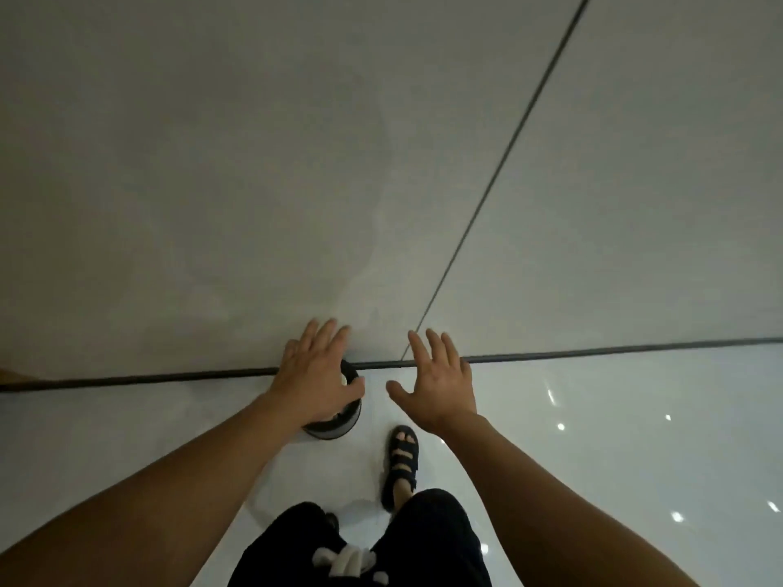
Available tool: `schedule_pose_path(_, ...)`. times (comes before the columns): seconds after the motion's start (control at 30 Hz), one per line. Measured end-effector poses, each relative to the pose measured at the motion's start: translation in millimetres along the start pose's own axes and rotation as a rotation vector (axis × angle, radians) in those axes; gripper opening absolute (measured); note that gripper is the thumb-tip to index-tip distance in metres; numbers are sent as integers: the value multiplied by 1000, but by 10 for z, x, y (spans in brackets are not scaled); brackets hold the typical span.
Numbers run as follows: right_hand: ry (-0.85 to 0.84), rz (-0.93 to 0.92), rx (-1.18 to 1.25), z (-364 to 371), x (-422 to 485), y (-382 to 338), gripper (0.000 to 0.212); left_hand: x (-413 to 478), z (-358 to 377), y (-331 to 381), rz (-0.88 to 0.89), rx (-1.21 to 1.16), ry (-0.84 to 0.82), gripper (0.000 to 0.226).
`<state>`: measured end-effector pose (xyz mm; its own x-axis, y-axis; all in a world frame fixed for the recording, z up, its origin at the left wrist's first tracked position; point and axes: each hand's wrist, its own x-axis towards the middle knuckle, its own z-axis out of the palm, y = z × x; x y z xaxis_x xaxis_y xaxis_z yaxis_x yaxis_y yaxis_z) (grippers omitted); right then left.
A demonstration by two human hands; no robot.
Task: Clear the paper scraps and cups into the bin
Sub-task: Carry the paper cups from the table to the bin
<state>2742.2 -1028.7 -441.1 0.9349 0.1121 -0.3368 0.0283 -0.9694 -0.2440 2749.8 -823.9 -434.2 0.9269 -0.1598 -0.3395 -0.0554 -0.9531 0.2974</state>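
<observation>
Both our arms reach forward and down. Our left hand (315, 370) hangs palm-down over the dark round bin (337, 430), fingers straight and spread, gripping nothing. Our right hand (436, 379), just beside the bin, is splayed the same way. The bin stands on the glossy floor (593, 438) by the wall's foot.

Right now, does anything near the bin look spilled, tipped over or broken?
Nothing stands out. The bin stands upright on the floor, something pale inside it. The left hand is open over its rim, the right hand open beside it. Half the bin is hidden.
</observation>
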Motion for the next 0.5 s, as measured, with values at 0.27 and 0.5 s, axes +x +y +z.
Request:
schedule_pose_path(0.27, 160, 426, 159, 108, -1549, 539, 85, -381, 44, 998, 372, 166, -73, 87)
schedule_pose_path(0.5, 302, 808, 304, 300, -3049, 1413, 85, -1048, 583, 2640, 755, 276, -135, 87)
